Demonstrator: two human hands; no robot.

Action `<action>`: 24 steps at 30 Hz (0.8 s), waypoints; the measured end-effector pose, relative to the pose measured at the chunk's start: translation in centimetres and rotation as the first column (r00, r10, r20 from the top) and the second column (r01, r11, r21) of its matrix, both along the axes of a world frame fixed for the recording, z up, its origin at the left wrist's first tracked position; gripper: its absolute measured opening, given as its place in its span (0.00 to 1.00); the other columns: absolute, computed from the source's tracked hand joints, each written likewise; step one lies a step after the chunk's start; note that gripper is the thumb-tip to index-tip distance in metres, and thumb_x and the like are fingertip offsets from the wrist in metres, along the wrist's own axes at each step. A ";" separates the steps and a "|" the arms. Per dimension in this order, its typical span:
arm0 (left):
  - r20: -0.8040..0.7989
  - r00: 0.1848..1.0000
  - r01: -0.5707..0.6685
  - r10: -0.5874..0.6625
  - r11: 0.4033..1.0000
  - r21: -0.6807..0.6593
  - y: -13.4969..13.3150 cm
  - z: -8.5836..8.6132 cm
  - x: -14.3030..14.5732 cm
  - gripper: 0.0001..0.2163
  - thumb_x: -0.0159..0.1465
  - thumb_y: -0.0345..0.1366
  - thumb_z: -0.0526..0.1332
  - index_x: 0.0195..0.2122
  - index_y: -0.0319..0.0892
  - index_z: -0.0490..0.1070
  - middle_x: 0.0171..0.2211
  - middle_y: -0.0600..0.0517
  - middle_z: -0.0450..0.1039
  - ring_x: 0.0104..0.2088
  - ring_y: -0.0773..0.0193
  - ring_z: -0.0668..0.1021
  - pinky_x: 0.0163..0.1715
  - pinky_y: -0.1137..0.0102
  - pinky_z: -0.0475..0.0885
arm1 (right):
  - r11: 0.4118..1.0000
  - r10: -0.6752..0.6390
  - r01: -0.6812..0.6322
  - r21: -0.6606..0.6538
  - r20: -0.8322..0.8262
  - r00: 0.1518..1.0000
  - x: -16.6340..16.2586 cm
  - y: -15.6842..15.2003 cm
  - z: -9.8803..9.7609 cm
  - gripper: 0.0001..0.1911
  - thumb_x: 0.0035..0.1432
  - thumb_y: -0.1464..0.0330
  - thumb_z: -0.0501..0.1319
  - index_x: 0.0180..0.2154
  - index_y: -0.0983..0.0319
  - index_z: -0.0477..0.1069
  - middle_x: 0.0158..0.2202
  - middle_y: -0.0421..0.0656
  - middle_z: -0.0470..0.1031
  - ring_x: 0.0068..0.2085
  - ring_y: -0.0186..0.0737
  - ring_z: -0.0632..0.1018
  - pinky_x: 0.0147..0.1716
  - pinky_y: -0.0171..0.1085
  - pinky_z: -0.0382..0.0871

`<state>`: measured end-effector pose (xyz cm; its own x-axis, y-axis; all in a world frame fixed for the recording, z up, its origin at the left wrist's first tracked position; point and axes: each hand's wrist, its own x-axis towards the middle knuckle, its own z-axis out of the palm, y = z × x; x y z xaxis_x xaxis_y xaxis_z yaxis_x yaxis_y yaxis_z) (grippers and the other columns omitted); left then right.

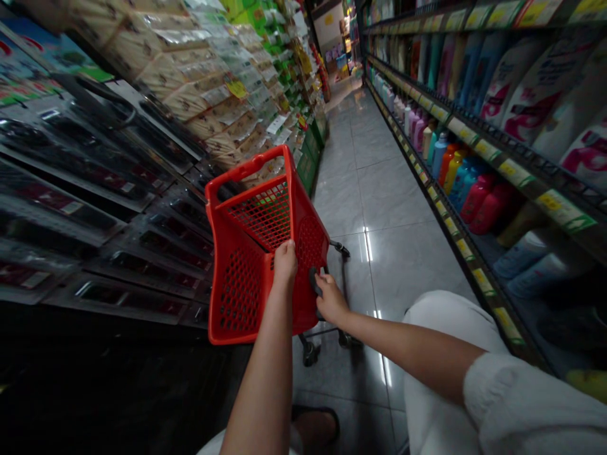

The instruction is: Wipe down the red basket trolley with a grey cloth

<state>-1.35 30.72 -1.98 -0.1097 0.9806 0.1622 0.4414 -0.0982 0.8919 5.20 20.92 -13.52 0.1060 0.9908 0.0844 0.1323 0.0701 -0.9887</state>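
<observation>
Basket (246, 265), red and wheeled, sits tilted at frame centre. Left hand (285, 262) curls over its near rim; right hand (328, 298) wraps the dark handle (315, 282) (just below). Bottle shelves (474, 126) line the right edge.
</observation>
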 end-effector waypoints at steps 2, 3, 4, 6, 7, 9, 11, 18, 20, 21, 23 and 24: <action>0.003 1.000 -0.007 0.007 1.000 -0.004 0.1 -0.1 -0.1 0.13 0.61 0.37 0.54 0.19 0.43 0.59 0.19 0.59 0.54 0.23 0.69 0.59 0.27 0.73 0.58 | 0.982 -0.027 0.027 -0.186 0.003 1.000 -0.7 -0.3 -1.4 0.34 0.44 0.84 0.53 0.54 0.66 0.72 0.47 0.51 0.71 0.50 0.47 0.74 0.57 0.45 0.66; 0.005 1.000 -0.009 0.009 1.000 -0.007 0.2 -0.2 -0.2 0.13 0.61 0.37 0.54 0.19 0.43 0.60 0.18 0.59 0.54 0.23 0.69 0.60 0.28 0.73 0.58 | 0.976 -0.044 0.040 -0.215 -0.010 0.999 -1.0 -0.2 -1.6 0.32 0.44 0.84 0.53 0.53 0.67 0.73 0.45 0.51 0.71 0.50 0.47 0.74 0.56 0.46 0.67; 0.007 1.000 -0.011 0.011 1.000 -0.010 0.3 -0.3 -0.3 0.13 0.61 0.37 0.55 0.19 0.43 0.60 0.18 0.59 0.55 0.23 0.69 0.60 0.28 0.73 0.59 | 0.980 -0.061 0.053 -0.194 -0.032 0.998 -1.2 0.0 -1.5 0.32 0.45 0.83 0.53 0.53 0.67 0.73 0.44 0.51 0.71 0.50 0.46 0.73 0.57 0.45 0.66; 0.013 1.000 -0.015 0.015 1.000 -0.015 0.6 -0.4 -0.2 0.13 0.61 0.38 0.56 0.20 0.42 0.62 0.18 0.59 0.56 0.23 0.68 0.61 0.28 0.73 0.59 | 0.998 -0.065 0.062 -0.030 -0.095 0.993 -1.0 0.6 -0.4 0.34 0.46 0.82 0.53 0.56 0.63 0.71 0.48 0.49 0.70 0.53 0.43 0.72 0.59 0.43 0.63; 0.017 1.000 -0.016 0.016 1.000 -0.017 0.8 -0.4 -0.1 0.12 0.61 0.38 0.56 0.20 0.42 0.63 0.19 0.59 0.57 0.23 0.68 0.62 0.28 0.73 0.60 | 0.995 -0.042 0.051 0.080 -0.121 0.992 -0.7 0.9 0.3 0.35 0.47 0.82 0.52 0.58 0.61 0.69 0.51 0.47 0.69 0.55 0.41 0.70 0.61 0.42 0.62; 0.029 0.999 -0.020 0.020 1.000 -0.019 1.2 -0.4 0.2 0.12 0.61 0.39 0.56 0.22 0.41 0.64 0.20 0.58 0.60 0.24 0.68 0.64 0.30 0.72 0.61 | 0.969 0.016 0.016 0.246 -0.128 0.992 0.1 1.3 1.2 0.38 0.49 0.81 0.52 0.61 0.57 0.65 0.56 0.46 0.65 0.58 0.38 0.68 0.62 0.39 0.59; 0.042 0.999 -0.019 0.020 0.999 -0.026 1.0 -0.4 0.5 0.13 0.62 0.42 0.56 0.23 0.41 0.66 0.22 0.56 0.64 0.26 0.66 0.67 0.32 0.71 0.64 | 0.973 0.019 0.001 0.232 -0.086 0.996 0.7 1.5 1.1 0.39 0.47 0.82 0.52 0.62 0.58 0.65 0.58 0.47 0.63 0.59 0.39 0.68 0.62 0.40 0.59; 0.067 0.987 0.154 -0.143 0.964 -0.215 -5.4 -0.4 -2.6 0.22 0.57 0.56 0.62 0.36 0.40 0.75 0.37 0.43 0.78 0.49 0.51 0.76 0.51 0.61 0.68 | 0.990 0.016 -0.023 -0.137 -0.051 0.999 0.7 1.5 -1.6 0.31 0.42 0.83 0.53 0.47 0.61 0.77 0.39 0.45 0.74 0.47 0.44 0.74 0.54 0.44 0.68; 0.105 0.974 0.223 -0.200 0.928 -0.298 -7.1 -0.5 -3.5 0.27 0.57 0.61 0.58 0.37 0.38 0.76 0.38 0.40 0.79 0.50 0.49 0.76 0.53 0.59 0.67 | 1.000 0.021 -0.021 0.003 -0.085 0.996 0.9 1.5 -0.4 0.33 0.45 0.82 0.53 0.53 0.60 0.74 0.45 0.46 0.72 0.50 0.42 0.73 0.57 0.43 0.65; 0.103 0.972 0.233 -0.211 0.921 -0.311 -7.6 -0.5 -3.8 0.29 0.56 0.63 0.58 0.37 0.38 0.76 0.38 0.40 0.79 0.51 0.48 0.75 0.53 0.58 0.67 | 0.994 0.040 -0.030 0.101 -0.097 0.994 1.0 1.4 0.3 0.34 0.47 0.81 0.53 0.56 0.60 0.71 0.49 0.46 0.70 0.52 0.41 0.72 0.59 0.42 0.63; 0.076 0.976 0.218 -0.205 0.932 -0.290 -7.8 -0.7 -3.7 0.31 0.54 0.65 0.58 0.37 0.37 0.76 0.38 0.40 0.79 0.51 0.48 0.75 0.56 0.57 0.65 | 0.959 0.095 -0.062 0.278 -0.106 0.990 1.4 1.1 1.3 0.37 0.50 0.80 0.52 0.61 0.57 0.65 0.55 0.46 0.66 0.57 0.38 0.69 0.61 0.40 0.60; 0.058 0.981 0.196 -0.187 0.944 -0.265 -7.7 -0.7 -3.4 0.31 0.53 0.65 0.59 0.36 0.37 0.76 0.38 0.41 0.79 0.51 0.49 0.75 0.56 0.57 0.65 | 0.942 0.113 -0.075 0.326 -0.101 0.988 1.6 0.8 1.5 0.38 0.50 0.80 0.52 0.63 0.57 0.63 0.56 0.46 0.64 0.58 0.37 0.68 0.62 0.40 0.58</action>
<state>-4.78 23.04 -2.71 0.0839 0.9904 -0.1097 0.4086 0.0662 0.9103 6.77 21.74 -12.04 0.0416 0.9191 0.3918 -0.0048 0.3923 -0.9198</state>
